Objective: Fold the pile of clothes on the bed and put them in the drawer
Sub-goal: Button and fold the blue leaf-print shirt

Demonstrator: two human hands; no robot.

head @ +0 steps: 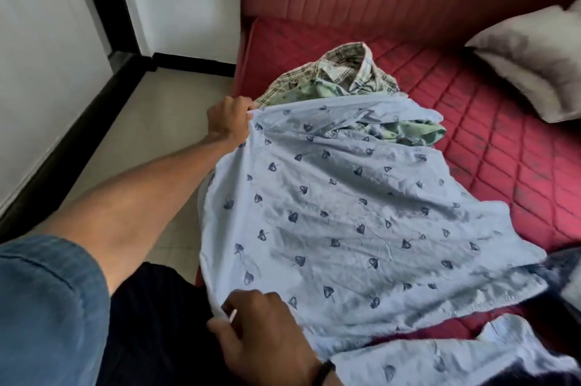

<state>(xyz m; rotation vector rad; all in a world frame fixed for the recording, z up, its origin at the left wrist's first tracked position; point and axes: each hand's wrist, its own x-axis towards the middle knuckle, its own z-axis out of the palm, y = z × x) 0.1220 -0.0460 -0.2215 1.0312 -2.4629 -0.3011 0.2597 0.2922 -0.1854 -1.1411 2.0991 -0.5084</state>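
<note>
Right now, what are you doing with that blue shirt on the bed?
A person is spreading out a light blue shirt with leaf prints on the red mattress to fold it. The left hand grips the shirt's far edge and the right hand pinches its near edge. Behind it, a checked shirt and a green garment lie in a heap, not yet folded. A pillow sits at the right. No drawer is in view.
</note>
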